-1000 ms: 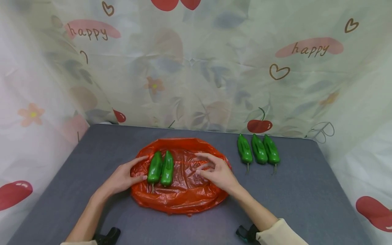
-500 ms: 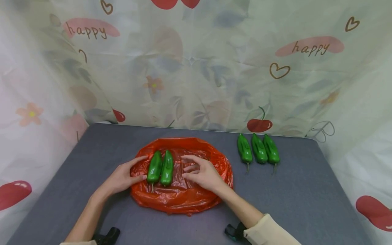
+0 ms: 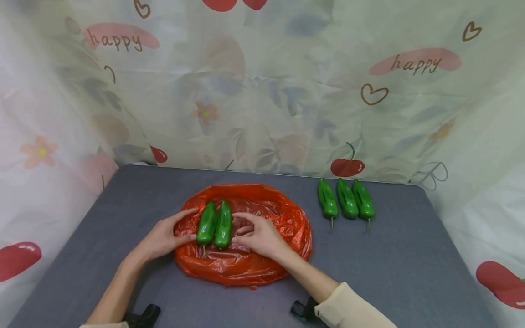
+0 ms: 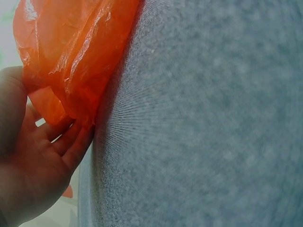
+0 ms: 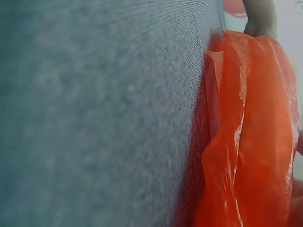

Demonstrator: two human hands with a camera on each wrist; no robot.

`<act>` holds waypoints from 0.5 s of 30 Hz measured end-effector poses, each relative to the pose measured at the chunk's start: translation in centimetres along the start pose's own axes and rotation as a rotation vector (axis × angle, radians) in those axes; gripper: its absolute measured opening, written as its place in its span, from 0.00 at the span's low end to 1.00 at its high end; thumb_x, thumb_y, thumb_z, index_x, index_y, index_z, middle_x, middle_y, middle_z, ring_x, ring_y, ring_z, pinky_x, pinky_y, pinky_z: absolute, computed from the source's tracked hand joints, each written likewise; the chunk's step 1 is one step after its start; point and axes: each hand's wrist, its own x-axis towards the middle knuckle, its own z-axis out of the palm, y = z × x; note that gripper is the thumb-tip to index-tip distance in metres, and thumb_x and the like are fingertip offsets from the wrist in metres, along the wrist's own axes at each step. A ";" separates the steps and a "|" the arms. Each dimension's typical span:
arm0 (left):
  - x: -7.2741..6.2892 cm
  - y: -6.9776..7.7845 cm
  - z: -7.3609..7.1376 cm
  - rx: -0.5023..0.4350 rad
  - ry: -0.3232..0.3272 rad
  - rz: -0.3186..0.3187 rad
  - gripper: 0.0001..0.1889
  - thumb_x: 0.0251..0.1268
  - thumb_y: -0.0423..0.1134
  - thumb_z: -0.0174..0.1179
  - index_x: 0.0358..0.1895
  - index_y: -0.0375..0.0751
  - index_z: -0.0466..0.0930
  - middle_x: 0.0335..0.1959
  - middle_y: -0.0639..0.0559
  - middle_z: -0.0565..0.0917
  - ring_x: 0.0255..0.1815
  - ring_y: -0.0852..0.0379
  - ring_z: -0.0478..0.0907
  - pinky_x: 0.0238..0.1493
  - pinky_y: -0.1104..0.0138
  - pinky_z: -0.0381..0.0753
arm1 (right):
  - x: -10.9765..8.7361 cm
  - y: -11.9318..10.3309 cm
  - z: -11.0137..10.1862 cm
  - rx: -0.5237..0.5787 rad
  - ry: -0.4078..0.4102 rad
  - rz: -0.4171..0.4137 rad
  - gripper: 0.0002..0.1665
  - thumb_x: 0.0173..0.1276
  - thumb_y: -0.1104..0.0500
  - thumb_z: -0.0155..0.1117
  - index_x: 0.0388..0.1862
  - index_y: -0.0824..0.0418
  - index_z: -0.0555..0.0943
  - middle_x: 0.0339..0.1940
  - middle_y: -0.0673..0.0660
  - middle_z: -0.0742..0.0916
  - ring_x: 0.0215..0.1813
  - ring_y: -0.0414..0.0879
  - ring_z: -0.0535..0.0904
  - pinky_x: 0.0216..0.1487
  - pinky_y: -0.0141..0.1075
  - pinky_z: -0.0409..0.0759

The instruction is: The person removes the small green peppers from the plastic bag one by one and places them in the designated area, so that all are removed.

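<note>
A red plastic bag (image 3: 262, 269), its mouth spread wide, lies on the dark grey table. Inside, toward its left, two green peppers lie side by side: the left pepper (image 3: 207, 224) and the right pepper (image 3: 223, 226). My left hand (image 3: 162, 237) holds the bag's left wall; the thumb and index finger reach over the rim beside the left pepper. In the left wrist view its other fingers (image 4: 68, 144) lie against the outside of the bag. My right hand (image 3: 259, 236) is inside the mouth, fingers loosely bent, fingertips beside the right pepper. Contact there is unclear.
Three more green peppers (image 3: 346, 200) lie in a row at the table's back right, apart from the bag. Behind the table (image 3: 393, 273) hangs a printed curtain (image 3: 262, 91). The right wrist view shows the bag's outer side (image 5: 255, 123) close up.
My right hand has moved left across the inside of the bag, up to the right pepper. The left hand, the bag and all the peppers have stayed in place.
</note>
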 end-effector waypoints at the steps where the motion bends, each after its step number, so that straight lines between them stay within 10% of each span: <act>1: 0.0 0.0 0.0 0.001 0.001 0.000 0.38 0.62 0.50 0.69 0.74 0.47 0.66 0.66 0.34 0.73 0.62 0.39 0.73 0.58 0.43 0.73 | 0.1 0.0 0.1 -0.008 -0.002 0.007 0.36 0.61 0.59 0.75 0.69 0.54 0.76 0.52 0.59 0.86 0.49 0.49 0.85 0.40 0.34 0.82; 15: 0.0 0.0 0.0 -0.001 -0.008 -0.004 0.37 0.62 0.49 0.69 0.74 0.47 0.66 0.66 0.34 0.73 0.61 0.39 0.73 0.57 0.43 0.74 | 1.1 -0.4 1.5 -0.282 -0.052 0.027 0.42 0.59 0.48 0.77 0.72 0.45 0.72 0.41 0.50 0.90 0.41 0.36 0.84 0.44 0.35 0.79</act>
